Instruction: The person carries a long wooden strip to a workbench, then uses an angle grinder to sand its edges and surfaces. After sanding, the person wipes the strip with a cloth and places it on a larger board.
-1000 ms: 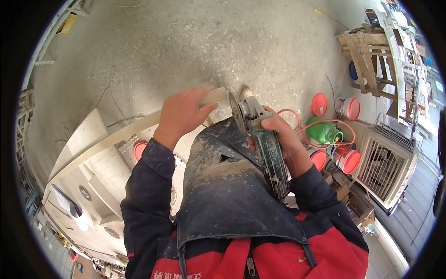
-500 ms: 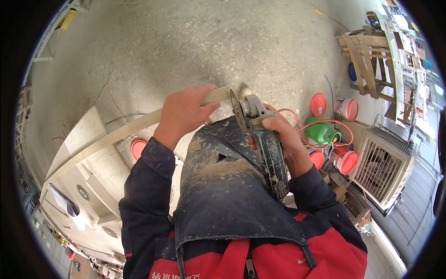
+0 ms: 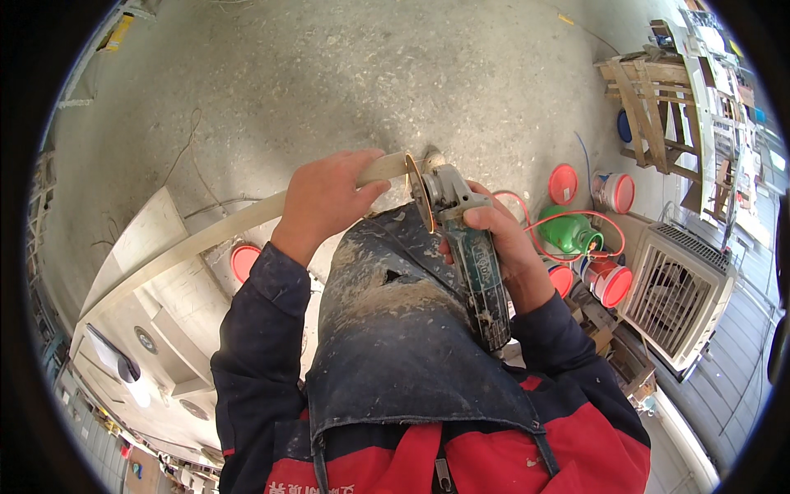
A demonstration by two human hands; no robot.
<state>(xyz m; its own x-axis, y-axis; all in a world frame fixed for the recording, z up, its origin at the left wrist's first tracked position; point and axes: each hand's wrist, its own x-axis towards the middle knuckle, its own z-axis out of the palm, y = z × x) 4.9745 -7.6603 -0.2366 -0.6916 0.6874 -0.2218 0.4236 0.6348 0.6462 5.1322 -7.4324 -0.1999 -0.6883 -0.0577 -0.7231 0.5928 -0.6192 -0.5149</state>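
My left hand (image 3: pixel 331 201) is closed round the near end of a long pale strip (image 3: pixel 216 232), thumb on its near side. The strip runs off to the left beside a pale workbench. In my right hand (image 3: pixel 504 239) is an angle grinder (image 3: pixel 479 284) with a dark green, worn body and grey metal head. My fingers wrap round its body just behind the head. Its thin cutting disc (image 3: pixel 421 193) stands on edge at the strip's end; whether they touch, I cannot make out. A dusty dark apron (image 3: pixel 395 346) lies over my lap below the tool.
To the right stand red-lidded buckets (image 3: pixel 614 193), a green tank (image 3: pixel 568 234) with a looping red hose and a fan unit (image 3: pixel 679 288). A wooden rack (image 3: pixel 654 115) is farther off. On the left are the workbench (image 3: pixel 123 329) and a loose cable (image 3: pixel 193 156).
Both hands, the strip and the angle grinder keep nearly the same place. The disc's edge now shows an orange-brown rim that was greyer before.
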